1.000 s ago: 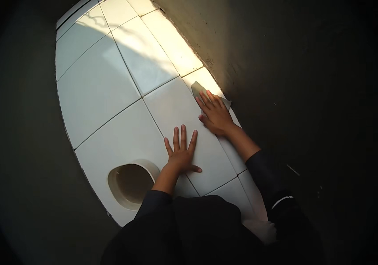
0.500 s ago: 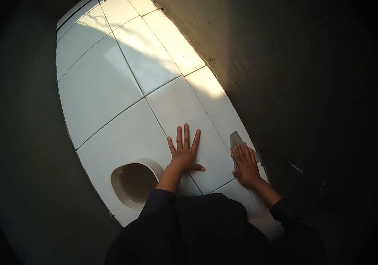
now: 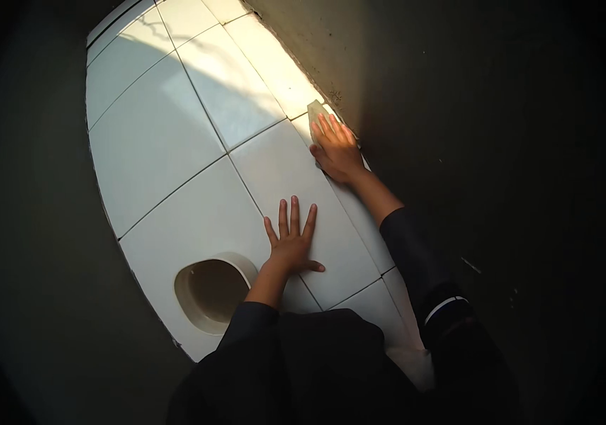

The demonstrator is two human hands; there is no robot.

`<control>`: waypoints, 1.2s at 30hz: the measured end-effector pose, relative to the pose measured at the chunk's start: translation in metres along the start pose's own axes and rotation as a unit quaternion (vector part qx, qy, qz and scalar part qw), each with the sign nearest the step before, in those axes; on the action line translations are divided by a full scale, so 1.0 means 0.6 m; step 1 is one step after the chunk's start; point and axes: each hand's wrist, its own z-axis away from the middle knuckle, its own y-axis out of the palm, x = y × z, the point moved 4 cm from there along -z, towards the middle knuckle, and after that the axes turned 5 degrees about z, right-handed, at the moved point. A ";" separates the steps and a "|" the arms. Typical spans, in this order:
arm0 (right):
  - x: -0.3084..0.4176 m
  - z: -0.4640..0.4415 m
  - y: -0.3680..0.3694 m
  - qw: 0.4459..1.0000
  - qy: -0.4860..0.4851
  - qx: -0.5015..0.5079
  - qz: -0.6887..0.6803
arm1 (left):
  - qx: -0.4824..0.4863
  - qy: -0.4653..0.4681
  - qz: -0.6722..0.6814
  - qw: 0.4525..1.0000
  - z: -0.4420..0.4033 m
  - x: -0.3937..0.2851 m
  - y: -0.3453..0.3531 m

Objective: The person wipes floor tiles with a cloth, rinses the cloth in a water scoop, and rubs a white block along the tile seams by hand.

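Observation:
On the white tiles, my left hand (image 3: 291, 246) lies flat with its fingers spread wide, holding nothing. Beside its wrist is a cream plastic tub (image 3: 252, 268) with rounded corners; the tub's inside looks brownish and dim. Farther forward, at the right edge of the tiles, my right hand (image 3: 338, 152) presses down on a greyish cloth (image 3: 314, 109). Its fingers are stretched out over the cloth, and most of the cloth is hidden under the palm.
Large white tiles (image 3: 168, 191) with dark joints form a surface that narrows towards the far end. Sunlight falls across its upper right part. Dark grey floor (image 3: 494, 177) lies along both sides.
My right hand has slid the cloth forward and to the left along the right edge, up to the sunlit tile. My left hand and the tub have stayed in place.

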 end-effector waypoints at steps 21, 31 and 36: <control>-0.018 0.544 -0.042 0.994 0.059 0.087 -0.014 | -0.027 0.008 -0.036 0.999 0.004 0.002 0.002; -0.062 0.696 -0.084 0.885 0.250 -0.023 -0.393 | -0.365 0.049 -0.126 0.921 0.079 -0.122 0.066; -0.038 0.652 -0.136 0.697 0.313 -0.037 -0.644 | -0.439 0.164 0.122 0.875 0.228 -0.212 0.110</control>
